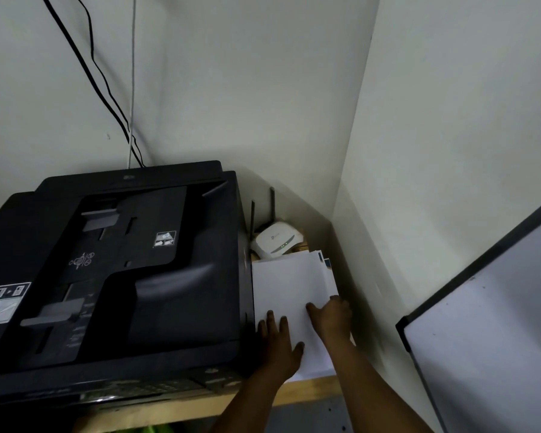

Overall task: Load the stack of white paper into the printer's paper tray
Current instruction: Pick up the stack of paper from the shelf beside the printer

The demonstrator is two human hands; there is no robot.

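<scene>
Pressing flat white paper stack [289,285] | left hand [278,345] | right hand [333,317]

Paper: I see a flat stack of white paper sheets [291,292], slightly fanned, lying just right of the printer.
Printer: large black boxy plastic printer [113,270], lid closed.

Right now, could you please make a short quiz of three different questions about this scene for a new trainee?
1. True or false: the stack of white paper lies to the right of the printer.
2. Which device stands behind the paper: A) router B) lamp C) telephone?
3. Fill in: both hands rest on the ____.

Key:
1. True.
2. A, the white router.
3. Paper; the left hand lies flat, the right hand is at its right edge.
</scene>
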